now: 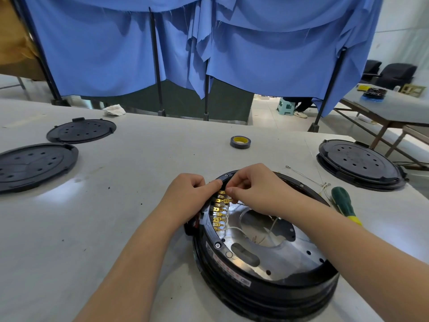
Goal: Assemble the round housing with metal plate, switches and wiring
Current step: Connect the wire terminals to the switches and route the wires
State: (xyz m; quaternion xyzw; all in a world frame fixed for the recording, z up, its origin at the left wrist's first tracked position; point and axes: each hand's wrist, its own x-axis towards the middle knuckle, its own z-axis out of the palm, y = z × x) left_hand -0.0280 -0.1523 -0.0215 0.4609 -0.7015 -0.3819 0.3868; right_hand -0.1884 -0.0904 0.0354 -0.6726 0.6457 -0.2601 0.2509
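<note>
The right hand's fingers (232,191) are pinching a thin wire at the topmost brass terminals (219,211), while the left hand (188,196) is curling against the round housing (267,282) sitting on the desk (139,205). Wiring looks underway; next probably calls for seating the connector squarely.

- One round black housing (267,273) with one shiny metal plate (285,254) inside it.
- Three flat black round lids: (81,130), (34,165), (358,162).
- One roll of tape (240,142).
- One green screwdriver (344,204).
- One row of gold terminals (219,211); too small to count.
- Two hands: left hand (185,197), right hand (253,187).
- One crumpled white rag (115,109).
</note>
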